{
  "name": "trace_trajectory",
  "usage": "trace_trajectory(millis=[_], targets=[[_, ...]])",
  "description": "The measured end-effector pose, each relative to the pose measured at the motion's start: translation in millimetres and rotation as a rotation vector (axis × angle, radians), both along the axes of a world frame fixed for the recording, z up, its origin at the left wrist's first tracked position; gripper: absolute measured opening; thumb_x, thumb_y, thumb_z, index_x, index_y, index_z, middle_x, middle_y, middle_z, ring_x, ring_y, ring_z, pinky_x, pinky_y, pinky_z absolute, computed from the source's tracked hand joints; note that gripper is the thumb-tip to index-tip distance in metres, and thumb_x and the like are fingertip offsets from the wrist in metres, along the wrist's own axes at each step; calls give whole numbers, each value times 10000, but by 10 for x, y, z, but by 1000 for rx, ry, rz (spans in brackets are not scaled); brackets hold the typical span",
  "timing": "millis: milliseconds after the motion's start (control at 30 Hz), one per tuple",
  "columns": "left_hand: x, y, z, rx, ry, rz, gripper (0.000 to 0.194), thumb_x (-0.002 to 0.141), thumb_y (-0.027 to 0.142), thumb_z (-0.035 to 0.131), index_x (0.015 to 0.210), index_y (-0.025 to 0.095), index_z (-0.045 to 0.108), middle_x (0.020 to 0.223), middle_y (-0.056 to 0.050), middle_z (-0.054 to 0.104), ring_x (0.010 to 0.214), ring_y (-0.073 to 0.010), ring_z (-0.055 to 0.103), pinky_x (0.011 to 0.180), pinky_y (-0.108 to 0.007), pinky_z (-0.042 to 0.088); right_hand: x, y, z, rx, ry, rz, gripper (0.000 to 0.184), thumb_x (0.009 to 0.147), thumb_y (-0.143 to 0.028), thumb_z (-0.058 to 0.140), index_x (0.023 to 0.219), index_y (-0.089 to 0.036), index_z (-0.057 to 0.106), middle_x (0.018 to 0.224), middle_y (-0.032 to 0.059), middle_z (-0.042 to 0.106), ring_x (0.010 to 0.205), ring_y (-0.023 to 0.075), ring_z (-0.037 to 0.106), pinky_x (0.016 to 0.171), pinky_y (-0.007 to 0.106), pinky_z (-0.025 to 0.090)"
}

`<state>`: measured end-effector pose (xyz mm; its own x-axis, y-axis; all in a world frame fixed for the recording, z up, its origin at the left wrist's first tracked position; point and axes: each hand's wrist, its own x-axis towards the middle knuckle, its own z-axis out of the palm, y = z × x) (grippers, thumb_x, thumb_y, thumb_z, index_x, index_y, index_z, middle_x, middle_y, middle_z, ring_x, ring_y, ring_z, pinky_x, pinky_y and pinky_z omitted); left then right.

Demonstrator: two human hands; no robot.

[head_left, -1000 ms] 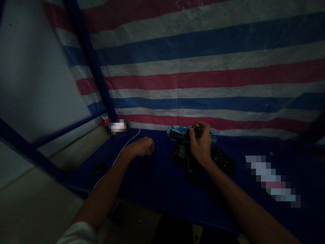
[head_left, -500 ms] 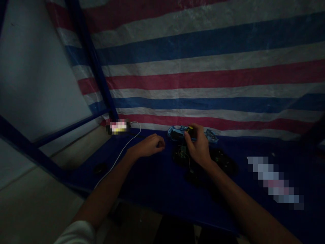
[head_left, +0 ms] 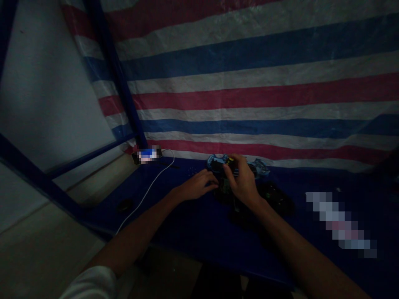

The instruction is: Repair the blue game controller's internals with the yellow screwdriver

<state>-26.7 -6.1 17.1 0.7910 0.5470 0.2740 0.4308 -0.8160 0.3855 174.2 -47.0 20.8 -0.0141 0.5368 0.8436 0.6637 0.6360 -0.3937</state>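
A dark controller (head_left: 220, 166) with a blue rim lies at the far edge of the table, centre frame, pinched between the right hand's (head_left: 243, 181) thumb and fingers. The left hand (head_left: 198, 185), fingers loosely curled, rests just beside a small circuit board (head_left: 225, 187). A white cable (head_left: 146, 193) trails toward the upper left across the blue table (head_left: 199, 236).

Your left hand (head_left: 198, 185) has moved to the right and opened from its loose fist, and its fingers now stretch out just beside the circuit board (head_left: 223, 187). Your right hand (head_left: 242, 180) has shifted slightly left over the blue gamepad shell (head_left: 215, 158). The pixelated patch (head_left: 146, 155) by the white cable (head_left: 152, 187) now shows blue instead of white, and your whole view has drifted slightly.
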Motion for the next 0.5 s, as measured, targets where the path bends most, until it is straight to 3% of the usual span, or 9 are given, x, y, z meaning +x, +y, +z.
trace_trajectory(millis=[500], targets=[[56, 24, -106, 25, -24, 15, 190, 1053, 297, 529, 1091, 186, 678, 1147, -70, 691, 1112, -224, 562, 1017, -357, 433, 5, 53, -20, -4, -62, 16, 320, 1036, -363, 495, 1313, -206, 531, 1222, 144, 680, 1159, 279, 658, 996, 484, 548]])
